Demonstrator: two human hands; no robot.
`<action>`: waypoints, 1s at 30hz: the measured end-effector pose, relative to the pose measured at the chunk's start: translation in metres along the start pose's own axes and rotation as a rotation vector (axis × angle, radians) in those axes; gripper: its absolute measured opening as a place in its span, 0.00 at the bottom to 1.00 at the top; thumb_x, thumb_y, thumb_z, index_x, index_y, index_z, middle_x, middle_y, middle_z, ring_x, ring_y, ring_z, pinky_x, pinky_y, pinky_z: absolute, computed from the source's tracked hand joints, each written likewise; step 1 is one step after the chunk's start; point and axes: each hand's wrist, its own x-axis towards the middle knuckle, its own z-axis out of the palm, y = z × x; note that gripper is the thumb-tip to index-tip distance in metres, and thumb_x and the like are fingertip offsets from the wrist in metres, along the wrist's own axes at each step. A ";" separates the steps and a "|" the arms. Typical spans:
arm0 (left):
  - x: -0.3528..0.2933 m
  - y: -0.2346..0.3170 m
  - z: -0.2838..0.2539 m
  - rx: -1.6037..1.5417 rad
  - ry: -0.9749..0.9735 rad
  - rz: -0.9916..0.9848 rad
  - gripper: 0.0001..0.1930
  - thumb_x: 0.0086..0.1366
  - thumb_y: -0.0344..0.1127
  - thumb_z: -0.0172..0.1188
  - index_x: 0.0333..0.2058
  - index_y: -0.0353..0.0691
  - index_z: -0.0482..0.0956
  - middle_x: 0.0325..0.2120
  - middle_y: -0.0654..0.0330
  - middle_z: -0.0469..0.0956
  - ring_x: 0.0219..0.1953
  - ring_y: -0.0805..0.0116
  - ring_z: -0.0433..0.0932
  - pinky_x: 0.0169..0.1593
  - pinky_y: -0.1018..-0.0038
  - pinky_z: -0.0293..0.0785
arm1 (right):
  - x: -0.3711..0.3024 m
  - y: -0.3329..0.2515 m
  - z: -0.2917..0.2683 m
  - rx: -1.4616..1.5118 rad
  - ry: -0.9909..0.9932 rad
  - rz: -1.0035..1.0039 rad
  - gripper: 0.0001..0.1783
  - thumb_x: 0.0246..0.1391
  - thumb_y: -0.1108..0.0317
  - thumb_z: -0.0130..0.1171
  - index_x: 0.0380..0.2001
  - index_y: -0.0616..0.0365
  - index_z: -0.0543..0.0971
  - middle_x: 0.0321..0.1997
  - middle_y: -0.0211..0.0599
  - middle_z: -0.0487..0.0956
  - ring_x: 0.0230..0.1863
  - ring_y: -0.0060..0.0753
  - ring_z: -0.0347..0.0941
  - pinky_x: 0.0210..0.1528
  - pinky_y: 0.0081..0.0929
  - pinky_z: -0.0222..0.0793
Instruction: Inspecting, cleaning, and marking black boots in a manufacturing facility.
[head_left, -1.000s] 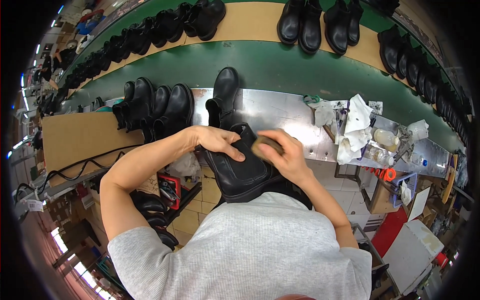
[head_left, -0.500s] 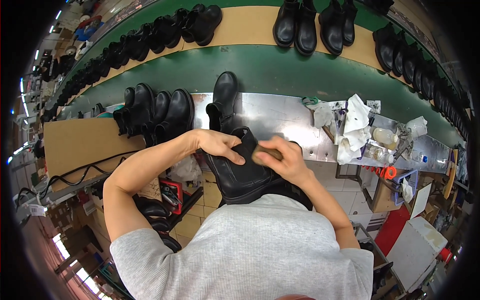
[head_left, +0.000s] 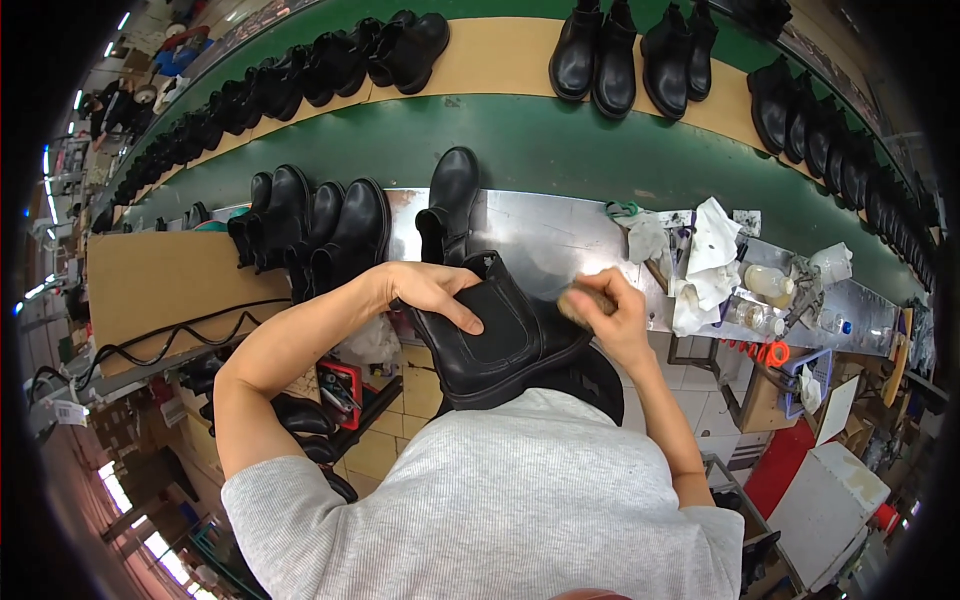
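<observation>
A black ankle boot (head_left: pixel 500 365) rests on its sole against my lap, with its toe to the right and its elastic side panel facing up toward me. Gripping the upper edge of its shaft is my left hand (head_left: pixel 435 293), thumb outside on the panel and fingers partly hidden inside. My right hand (head_left: pixel 612 308) is closed around a small brown brush (head_left: pixel 580 304), just above and beyond the boot's toe. Motion blurs the brush, so whether it touches the leather is unclear. Another black boot (head_left: pixel 452 195) lies directly beyond, toe pointing away.
Several black boots (head_left: pixel 355 225) stand left on the metal bench (head_left: pixel 535 225), near a cardboard sheet (head_left: pixel 180 285). At right are crumpled white cloths (head_left: pixel 712 250) and clear bottles (head_left: pixel 768 282). Boots on brown board (head_left: pixel 500 55) line the green conveyor (head_left: pixel 560 140) behind.
My right hand has moved the brush rightward, from the boot's elastic side panel to beyond its toe. My left hand keeps its hold, and the boot has barely shifted.
</observation>
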 end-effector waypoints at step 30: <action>-0.010 -0.005 0.001 0.065 0.088 0.074 0.18 0.50 0.24 0.65 0.42 0.27 0.75 0.37 0.60 0.78 0.39 0.76 0.74 0.44 0.80 0.71 | 0.050 0.122 0.010 -0.432 0.157 0.256 0.17 0.52 0.65 0.57 0.43 0.62 0.73 0.37 0.52 0.78 0.38 0.50 0.76 0.40 0.35 0.70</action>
